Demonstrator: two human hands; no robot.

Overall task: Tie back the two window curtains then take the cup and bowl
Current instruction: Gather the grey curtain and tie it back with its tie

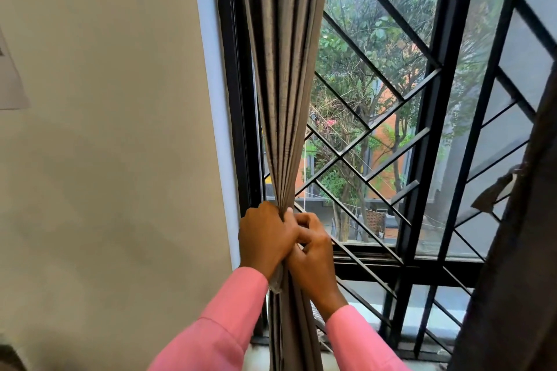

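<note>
Barred window (422,117) across the far side, cream wall (105,159) at left. Grey curtain (286,84) hanging vertical at the window's left edge, gathered to a narrow waist. Left hand (265,235) clenched round that waist, right hand (313,250) touching it, fingers curled, probably fastening a tie-back. Second curtain (512,250) far right. Cup, bowl unseen.
</note>
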